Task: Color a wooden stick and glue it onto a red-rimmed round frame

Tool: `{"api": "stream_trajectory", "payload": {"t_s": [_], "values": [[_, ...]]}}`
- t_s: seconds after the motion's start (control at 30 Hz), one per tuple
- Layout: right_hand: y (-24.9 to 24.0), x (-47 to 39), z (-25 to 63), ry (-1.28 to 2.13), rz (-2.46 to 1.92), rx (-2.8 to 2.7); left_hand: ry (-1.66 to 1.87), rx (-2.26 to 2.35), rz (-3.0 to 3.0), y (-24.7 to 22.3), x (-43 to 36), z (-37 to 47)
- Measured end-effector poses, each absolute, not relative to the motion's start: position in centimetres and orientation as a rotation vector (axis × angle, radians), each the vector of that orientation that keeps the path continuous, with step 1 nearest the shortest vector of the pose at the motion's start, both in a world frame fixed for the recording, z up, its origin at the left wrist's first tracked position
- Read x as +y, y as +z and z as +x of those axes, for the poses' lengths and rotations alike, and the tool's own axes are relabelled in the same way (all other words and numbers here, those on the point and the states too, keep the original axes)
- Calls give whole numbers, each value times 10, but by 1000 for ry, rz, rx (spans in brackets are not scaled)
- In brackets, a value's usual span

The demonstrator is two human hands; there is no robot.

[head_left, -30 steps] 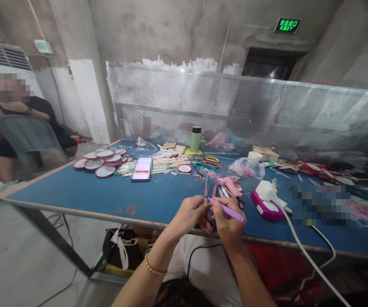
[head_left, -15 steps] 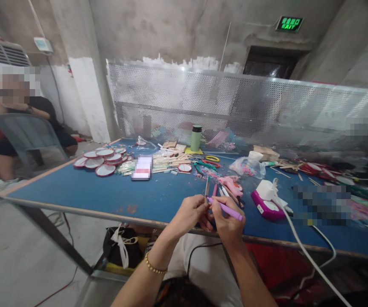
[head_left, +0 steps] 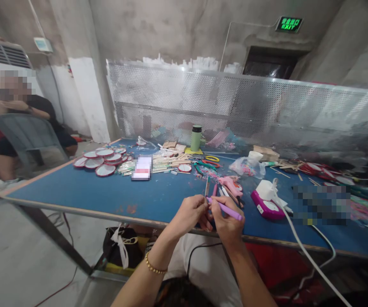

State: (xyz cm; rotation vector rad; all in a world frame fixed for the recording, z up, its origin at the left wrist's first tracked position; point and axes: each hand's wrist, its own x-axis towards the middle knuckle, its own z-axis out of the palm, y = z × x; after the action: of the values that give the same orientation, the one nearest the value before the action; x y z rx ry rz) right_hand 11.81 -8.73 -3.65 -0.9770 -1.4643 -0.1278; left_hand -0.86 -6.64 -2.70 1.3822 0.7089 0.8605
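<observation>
My right hand (head_left: 230, 219) grips a purple marker pen (head_left: 230, 211), its tip end pointing left toward my other hand. Beside it, my left hand (head_left: 190, 215) is closed in a pinch on a narrow flat stick (head_left: 207, 186) that sticks up from the fingers. The pen tip meets the stick close to my left fingertips, and the exact contact is hidden by the fingers. Just beyond lie a few pens (head_left: 215, 190) and a pink glue gun (head_left: 231, 186).
On the blue table (head_left: 84, 196) are a pile of round white discs with red rims (head_left: 105, 170), a phone (head_left: 142, 167), wooden sticks (head_left: 174, 160), a green bottle (head_left: 196, 140) and a magenta box (head_left: 269, 209). A white cable (head_left: 294, 234) crosses the right side. A person (head_left: 39, 111) sits far left.
My hands, the marker pen and the stick stay almost still. The seated person at the far left has shifted slightly, and a blurred shape at the right edge has changed.
</observation>
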Motion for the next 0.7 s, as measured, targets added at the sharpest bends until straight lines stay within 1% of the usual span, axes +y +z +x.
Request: {"api": "stream_trajectory", "payload": {"t_s": [0.7], "values": [[-36,-87,118,-153,-985,-1463,863,715,1382,-28,-65,-8]]}}
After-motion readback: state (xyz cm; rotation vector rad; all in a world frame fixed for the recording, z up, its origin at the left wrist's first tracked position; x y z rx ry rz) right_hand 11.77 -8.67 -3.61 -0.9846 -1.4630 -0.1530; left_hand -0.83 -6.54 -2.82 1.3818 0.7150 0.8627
